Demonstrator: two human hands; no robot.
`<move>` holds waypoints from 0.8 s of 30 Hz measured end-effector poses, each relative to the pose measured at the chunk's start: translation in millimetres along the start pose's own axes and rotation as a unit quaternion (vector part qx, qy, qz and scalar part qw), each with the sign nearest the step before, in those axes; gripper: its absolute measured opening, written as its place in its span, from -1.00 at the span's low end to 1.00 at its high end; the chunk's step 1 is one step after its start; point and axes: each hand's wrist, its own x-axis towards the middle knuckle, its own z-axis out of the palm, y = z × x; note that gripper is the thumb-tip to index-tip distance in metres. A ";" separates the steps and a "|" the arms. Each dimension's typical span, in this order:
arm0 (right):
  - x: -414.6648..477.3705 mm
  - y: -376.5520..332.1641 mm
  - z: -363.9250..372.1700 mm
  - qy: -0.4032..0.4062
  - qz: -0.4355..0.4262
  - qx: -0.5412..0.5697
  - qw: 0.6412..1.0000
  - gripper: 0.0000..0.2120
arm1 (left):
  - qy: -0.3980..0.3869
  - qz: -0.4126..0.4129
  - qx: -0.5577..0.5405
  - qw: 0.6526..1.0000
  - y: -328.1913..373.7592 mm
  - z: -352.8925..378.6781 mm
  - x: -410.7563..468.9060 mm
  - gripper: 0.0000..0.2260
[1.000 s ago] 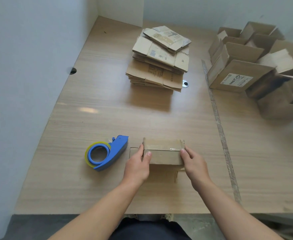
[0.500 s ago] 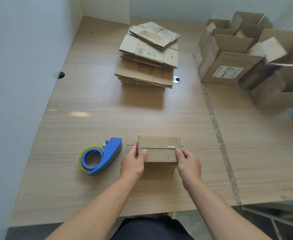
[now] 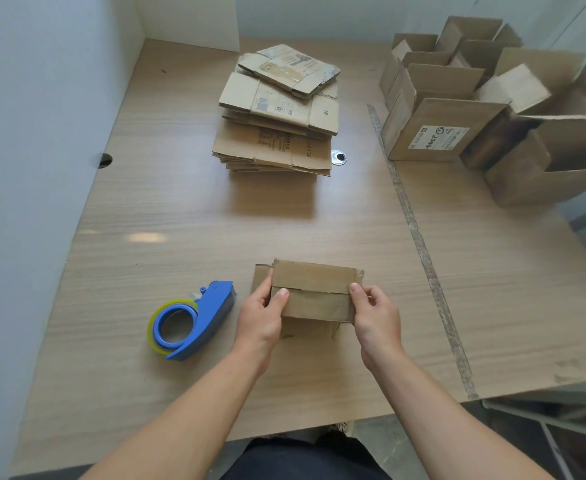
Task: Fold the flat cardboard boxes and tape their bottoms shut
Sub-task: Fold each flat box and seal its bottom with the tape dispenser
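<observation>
A small folded cardboard box [image 3: 314, 292] stands bottom-up near the table's front edge, a strip of clear tape running along its seam. My left hand [image 3: 262, 315] grips its left end, thumb on top. My right hand [image 3: 374, 315] grips its right end with the thumb on the taped face. A blue tape dispenser [image 3: 191, 318] with a yellowish roll lies on the table just left of my left hand. A stack of flat cardboard boxes [image 3: 277, 112] sits at the back middle of the table.
Several folded open boxes [image 3: 457, 109] crowd the back right corner. A strip of old tape [image 3: 419, 237] runs down the wooden table [image 3: 166, 216]. White walls close the left and back sides. A metal grommet [image 3: 339, 156] lies by the stack.
Both hands keep hold of the box ends. The view has shifted a little; the box looks slightly raised and tilted toward me.
</observation>
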 end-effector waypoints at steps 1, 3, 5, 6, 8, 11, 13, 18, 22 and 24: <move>-0.1 -2.4 0.8 0.001 -0.026 -0.006 1.000 -0.75 | 0.013 0.005 -0.017 1.000 2.8 4.2 -2.6 -0.66; -1.2 -5.1 5.1 0.001 -0.046 0.001 0.999 -0.77 | 0.034 0.015 -0.029 0.999 7.3 11.8 -6.5 -0.73; -3.4 -7.4 8.6 0.004 -0.030 0.037 0.999 -0.84 | 0.047 0.025 -0.018 0.998 9.4 14.2 -8.4 -0.76; -3.8 -8.9 8.6 0.003 -0.019 0.056 0.998 -0.86 | 0.045 0.035 -0.009 0.998 10.5 12.3 -8.4 -0.76; -2.1 -14.8 3.7 -0.012 0.006 0.087 0.996 -0.85 | 0.025 0.056 0.028 0.998 12.0 3.9 -5.0 -0.71; 8.4 -20.5 -8.5 -0.066 0.050 0.107 0.991 -0.75 | -0.018 0.087 0.087 0.992 11.5 -13.6 2.9 -0.63; 13.7 -26.5 -15.4 -0.096 0.064 0.085 0.990 -0.63 | -0.045 0.098 0.115 0.987 12.6 -20.5 4.7 -0.56; 17.2 -36.3 -24.9 -0.164 0.066 0.072 0.982 -0.70 | -0.043 0.076 0.056 0.995 19.8 -21.3 7.3 -0.48; 13.7 -32.1 -32.3 -0.192 0.005 0.052 0.980 -0.53 | -0.025 0.107 0.137 0.984 21.5 -15.3 8.7 -0.51; 14.4 -29.7 -34.1 -0.185 -0.010 0.052 0.981 -0.58 | -0.026 0.144 0.184 0.972 21.8 -13.1 8.6 -0.52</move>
